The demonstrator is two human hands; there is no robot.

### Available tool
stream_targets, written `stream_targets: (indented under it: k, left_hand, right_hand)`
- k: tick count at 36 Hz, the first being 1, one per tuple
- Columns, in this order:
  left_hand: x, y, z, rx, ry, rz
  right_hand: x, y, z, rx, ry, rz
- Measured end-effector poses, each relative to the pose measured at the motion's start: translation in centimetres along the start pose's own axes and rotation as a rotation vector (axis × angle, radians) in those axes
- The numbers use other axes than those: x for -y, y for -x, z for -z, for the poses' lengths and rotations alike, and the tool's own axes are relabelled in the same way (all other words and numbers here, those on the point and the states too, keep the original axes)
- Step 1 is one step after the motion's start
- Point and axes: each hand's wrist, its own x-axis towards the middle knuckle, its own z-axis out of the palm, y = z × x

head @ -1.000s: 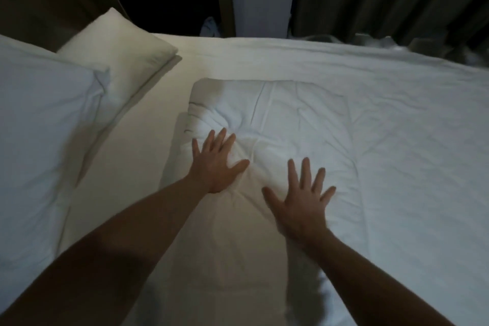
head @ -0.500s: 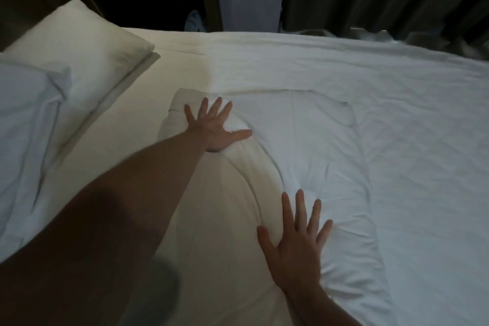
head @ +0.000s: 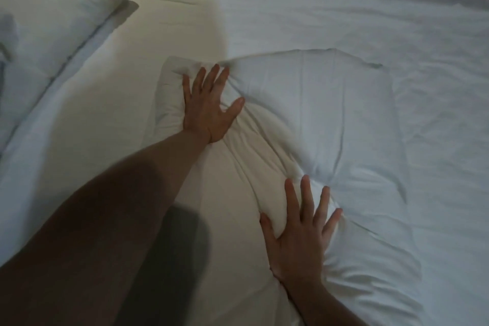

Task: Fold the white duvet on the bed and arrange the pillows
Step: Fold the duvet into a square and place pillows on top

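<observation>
Broad white bed, sheet smooth and softly creased, far edge against dark curtains. Folded white duvet mid-bed, puffy, rumpled into ridges, rounded corners. Plump pillow upper left, well apart across bare sheet. Left hand flat on duvet's far corner, fingers splayed straight; right hand pressing nearer, fingers spread.

I see a duvet of matt white cloth, soft and puffy, creased into ridges. The bed sheet is the same matt woven cloth, lightly wrinkled. The pillow at the bed's far left corner looks smooth, matt cotton.
</observation>
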Motion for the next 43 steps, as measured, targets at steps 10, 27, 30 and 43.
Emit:
stream_targets:
  k: [10,27,30,43]
  left_hand:
    - [-4.1,8.9,9.3,0.445,0.113,0.003]
    - [-3.6,21.5,9.7,0.155,0.032,0.025]
    - [-3.0,21.4,8.1,0.143,0.062,0.024]
    - [-1.5,20.5,5.6,0.191,0.042,0.022]
  right_hand:
    - [-0.3,0.5,1.2,0.056,0.012,0.011]
    - [-0.3,0.5,1.2,0.035,0.055,0.007]
    - [-0.3,0.0,0.6,0.018,0.067,0.006]
    - [1.6,-1.8,6.2,-0.092,-0.325,-0.013]
